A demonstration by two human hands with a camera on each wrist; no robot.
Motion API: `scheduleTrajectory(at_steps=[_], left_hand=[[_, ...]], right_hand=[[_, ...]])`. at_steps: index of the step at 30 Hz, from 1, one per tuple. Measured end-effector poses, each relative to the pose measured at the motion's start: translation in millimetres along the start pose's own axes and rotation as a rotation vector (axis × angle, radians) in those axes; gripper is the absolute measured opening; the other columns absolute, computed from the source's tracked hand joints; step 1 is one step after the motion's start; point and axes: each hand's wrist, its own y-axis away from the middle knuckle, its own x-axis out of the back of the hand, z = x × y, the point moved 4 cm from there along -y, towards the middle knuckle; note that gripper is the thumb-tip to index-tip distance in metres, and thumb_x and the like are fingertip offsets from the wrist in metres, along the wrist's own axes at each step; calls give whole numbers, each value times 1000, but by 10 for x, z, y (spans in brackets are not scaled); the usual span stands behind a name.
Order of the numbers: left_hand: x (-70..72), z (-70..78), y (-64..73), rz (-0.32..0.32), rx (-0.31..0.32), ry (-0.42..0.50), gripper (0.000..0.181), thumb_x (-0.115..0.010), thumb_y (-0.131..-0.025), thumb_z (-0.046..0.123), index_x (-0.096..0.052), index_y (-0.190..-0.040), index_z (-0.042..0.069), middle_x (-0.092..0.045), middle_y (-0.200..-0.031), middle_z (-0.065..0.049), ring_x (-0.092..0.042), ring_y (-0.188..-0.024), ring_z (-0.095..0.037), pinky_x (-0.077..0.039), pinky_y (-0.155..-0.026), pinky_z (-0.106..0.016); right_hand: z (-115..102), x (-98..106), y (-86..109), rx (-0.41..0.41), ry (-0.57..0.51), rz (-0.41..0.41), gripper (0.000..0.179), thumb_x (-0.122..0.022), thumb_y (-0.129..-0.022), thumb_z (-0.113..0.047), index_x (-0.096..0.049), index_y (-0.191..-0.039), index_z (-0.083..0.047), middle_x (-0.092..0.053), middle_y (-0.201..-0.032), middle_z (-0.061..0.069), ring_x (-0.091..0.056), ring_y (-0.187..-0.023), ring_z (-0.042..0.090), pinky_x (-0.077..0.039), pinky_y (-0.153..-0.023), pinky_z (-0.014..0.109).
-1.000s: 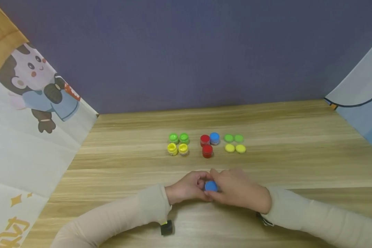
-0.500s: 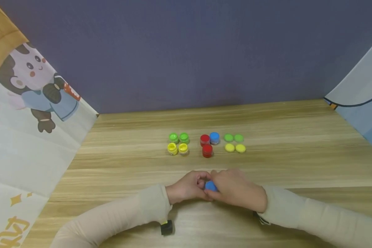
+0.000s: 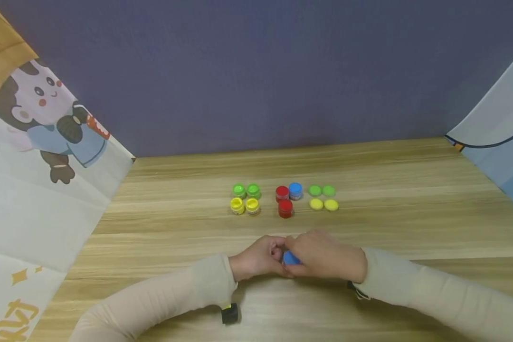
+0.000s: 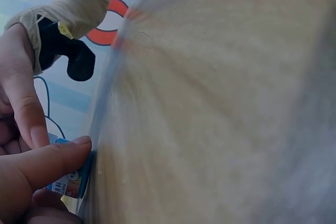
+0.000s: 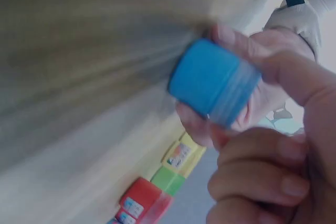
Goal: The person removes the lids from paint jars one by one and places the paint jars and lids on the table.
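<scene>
My left hand (image 3: 261, 256) grips a small blue paint jar (image 3: 289, 259) low over the near part of the table. On the same jar (image 5: 210, 85), the right hand (image 3: 325, 256) has its thumb and forefinger pinched around the top. The right wrist view shows a solid blue part toward the table and a more see-through part near the right fingers. A printed label on the jar (image 4: 73, 182) shows in the left wrist view, with the left thumb across it. From the head view, my right fingers hide much of the jar.
Behind the hands stand two red jars (image 3: 285, 209) and a blue jar (image 3: 295, 191). To their left are lidless green jars (image 3: 253, 191) and yellow jars (image 3: 237, 206). Green lids (image 3: 315, 190) and yellow lids (image 3: 316, 204) lie to the right. A dark panel (image 3: 282, 76) borders the table's back.
The right hand has turned and shifted slightly left over the jar, covering more of its blue top. The left hand stays almost still, and the other jars and lids have not moved.
</scene>
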Motion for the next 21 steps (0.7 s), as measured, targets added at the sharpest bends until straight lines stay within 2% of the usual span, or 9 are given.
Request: scheduleTrajectory(at_steps=[4,8,11,13,17,21], left_hand=[[-1,9,4,-19,2,3,45,-73,-69,-13,-63,-111,-1,-49,-59,3,-41,-53,-5,-32,-50,-17],[1,18,10,-12,7,-4,41,-74,-68,-13,-63,-106,-2,-46,-57,3,-38,-51,-6,-30,-48,-18],[1,23,12,-13,6,-7,39,-75,-67,-13,-63,-103,-2,-46,-57,3,-38,-51,-6,-30,-47,-18],[0,24,9,-17,4,-11,37,-74,-67,-13,-62,-101,-2,-47,-57,3,-38,-51,-6,-30,-48,-18],[-1,23,8,-20,1,-23,34,-75,-67,-11,-62,-97,-2,-47,-56,3,-38,-51,-6,-30,-48,-18],[-2,21,1,-18,-4,-36,31,-76,-67,-10,-63,-94,0,-49,-58,3,-40,-53,-6,-32,-49,-18]], right_hand=[[-5,33,-2,58,23,-47,30,-68,-84,-35,-59,-93,-8,-41,-58,-10,-37,-49,3,-33,-46,19],[-8,61,-2,94,39,-116,37,-67,-86,-32,-59,-108,-4,-38,-58,-10,-34,-48,3,-31,-46,18],[-13,82,-2,137,64,-151,47,-66,-87,-29,-53,-123,-1,-36,-58,-10,-33,-49,3,-30,-46,18],[-16,97,-2,158,81,-170,48,-66,-87,-27,-50,-124,-1,-36,-58,-10,-33,-49,4,-30,-46,17],[-27,116,-2,186,134,-179,41,-68,-87,-25,-49,-117,-5,-37,-60,-9,-34,-51,5,-34,-48,18],[-53,134,35,276,263,-96,29,-69,-85,-23,-52,-104,-10,-43,-64,-9,-38,-54,6,-36,-52,19]])
